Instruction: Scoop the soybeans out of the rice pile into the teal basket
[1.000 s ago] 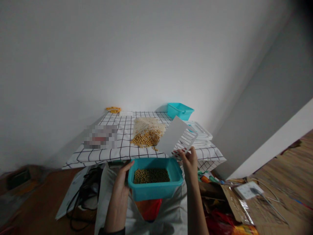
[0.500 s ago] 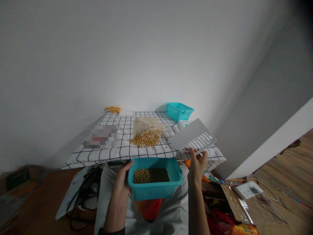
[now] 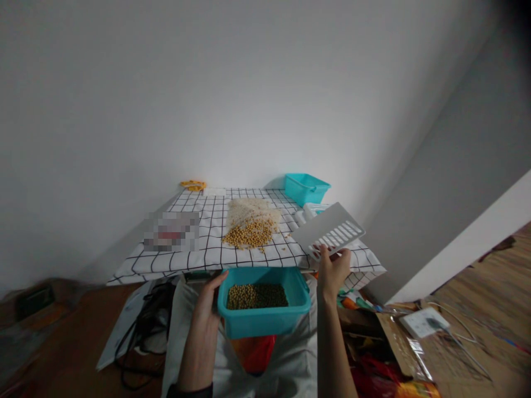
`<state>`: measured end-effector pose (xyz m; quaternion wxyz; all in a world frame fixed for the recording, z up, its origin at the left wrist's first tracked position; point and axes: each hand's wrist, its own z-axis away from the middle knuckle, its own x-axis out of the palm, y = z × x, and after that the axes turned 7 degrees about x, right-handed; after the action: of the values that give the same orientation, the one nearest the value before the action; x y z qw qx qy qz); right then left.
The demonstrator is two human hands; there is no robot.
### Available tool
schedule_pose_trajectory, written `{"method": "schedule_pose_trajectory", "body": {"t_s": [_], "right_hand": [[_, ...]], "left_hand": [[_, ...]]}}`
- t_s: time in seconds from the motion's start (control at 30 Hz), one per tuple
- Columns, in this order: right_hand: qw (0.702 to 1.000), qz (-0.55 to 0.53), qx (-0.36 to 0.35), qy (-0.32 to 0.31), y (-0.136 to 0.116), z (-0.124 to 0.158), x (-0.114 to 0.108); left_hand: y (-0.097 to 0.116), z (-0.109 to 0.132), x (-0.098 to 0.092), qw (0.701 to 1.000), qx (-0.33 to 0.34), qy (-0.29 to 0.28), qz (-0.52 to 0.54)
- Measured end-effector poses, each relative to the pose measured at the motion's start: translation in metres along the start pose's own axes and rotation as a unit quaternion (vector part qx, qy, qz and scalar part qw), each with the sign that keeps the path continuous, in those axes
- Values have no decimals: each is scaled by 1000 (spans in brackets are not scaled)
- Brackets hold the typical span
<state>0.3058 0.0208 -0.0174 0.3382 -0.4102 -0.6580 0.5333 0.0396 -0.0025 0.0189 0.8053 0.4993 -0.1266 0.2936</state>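
You are holding the slotted white board [image 3: 313, 230] in your right hand [image 3: 333, 273], and it is sitting up and to the right of the blue tub [image 3: 267, 323], not over it. Your right grip is pinching the board along its near side, where the slots are. The board's long way is slanting from low left to high right, while the tub's long way is running side to side in front of you. Your left hand [image 3: 208, 297] is hugging the tub's left end, so the tub's right end is lying nearer your right hand. Inside, yellow beans [image 3: 240, 297] are lying on the left and green beans [image 3: 270, 296] on the right. The board's left corner is pointing toward the loose heap of beans [image 3: 249, 235] on the worktop [image 3: 209, 257] (whether the board is touching down there, you are not getting to see). Another blue tub [image 3: 302, 193] is standing farther back.
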Motion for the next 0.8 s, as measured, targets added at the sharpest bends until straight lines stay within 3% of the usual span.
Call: {"method": "schedule_pose_trajectory", "body": {"t_s": [0.2,0.53,0.8], "right_hand": [[997,23,-23,-64,-7,-5,6],[985,-32,-17,-171,-3,-5,4],[985,-102,-16,-138,-2,8,3]], "left_hand": [[-2,0,-1,1000,-11,0,2],[-2,-2,-1,1000,-8,5,-5],[-3,-4,-4,1000,-2,-6,1]]}}
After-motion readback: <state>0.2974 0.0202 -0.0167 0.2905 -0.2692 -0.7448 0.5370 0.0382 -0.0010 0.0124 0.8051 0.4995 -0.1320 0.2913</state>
